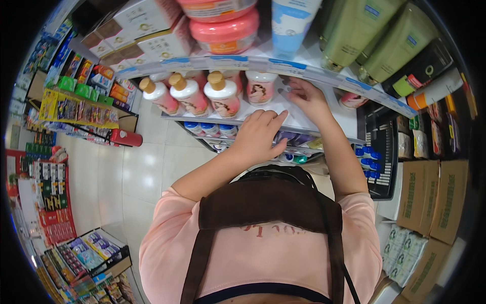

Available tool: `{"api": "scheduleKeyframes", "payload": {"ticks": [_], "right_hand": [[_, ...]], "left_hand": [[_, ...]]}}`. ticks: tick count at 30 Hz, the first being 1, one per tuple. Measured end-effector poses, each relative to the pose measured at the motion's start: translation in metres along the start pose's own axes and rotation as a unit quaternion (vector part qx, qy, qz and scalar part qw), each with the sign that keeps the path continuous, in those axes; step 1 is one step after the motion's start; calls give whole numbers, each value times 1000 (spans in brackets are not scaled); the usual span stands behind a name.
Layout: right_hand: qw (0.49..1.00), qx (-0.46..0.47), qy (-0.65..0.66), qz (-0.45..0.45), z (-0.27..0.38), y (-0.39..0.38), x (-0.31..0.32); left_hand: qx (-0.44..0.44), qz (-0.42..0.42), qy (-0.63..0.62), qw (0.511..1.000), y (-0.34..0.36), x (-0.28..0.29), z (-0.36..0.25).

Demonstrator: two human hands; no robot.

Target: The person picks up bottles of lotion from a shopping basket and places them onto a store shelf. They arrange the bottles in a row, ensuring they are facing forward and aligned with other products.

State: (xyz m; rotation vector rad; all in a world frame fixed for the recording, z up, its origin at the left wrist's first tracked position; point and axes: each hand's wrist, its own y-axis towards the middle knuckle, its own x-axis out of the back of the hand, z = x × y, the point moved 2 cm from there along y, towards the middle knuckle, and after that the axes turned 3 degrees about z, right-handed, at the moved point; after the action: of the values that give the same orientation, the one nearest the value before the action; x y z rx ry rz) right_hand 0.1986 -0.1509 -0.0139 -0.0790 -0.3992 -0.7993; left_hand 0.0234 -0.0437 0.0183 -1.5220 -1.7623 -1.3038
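We are apparently arranging bottles [260, 89], our near left hand [257, 133] lying open, our far right hand [307, 99] half-open, probably needing even spacing.

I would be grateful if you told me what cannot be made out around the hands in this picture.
All in the head view:
Cap of the pink-and-white bottle beside the right hand: hidden by the price rail.
Back-row bottles: mostly behind the front bottles.
Purple packs below: partly covered by the left hand.
Upper pink tub: cut off by the top edge.
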Motion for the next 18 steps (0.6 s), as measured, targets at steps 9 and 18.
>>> {"api": "scheduleKeyframes", "payload": {"ticks": [9,18], "right_hand": [[944,67,118,-302,-33,-90,90],[939,58,143,-307,-34,-85,119]], "left_hand": [[-90,52,-198,975,53,-43,-21],[-40,56,-318,946,137,-87,-51]]}}
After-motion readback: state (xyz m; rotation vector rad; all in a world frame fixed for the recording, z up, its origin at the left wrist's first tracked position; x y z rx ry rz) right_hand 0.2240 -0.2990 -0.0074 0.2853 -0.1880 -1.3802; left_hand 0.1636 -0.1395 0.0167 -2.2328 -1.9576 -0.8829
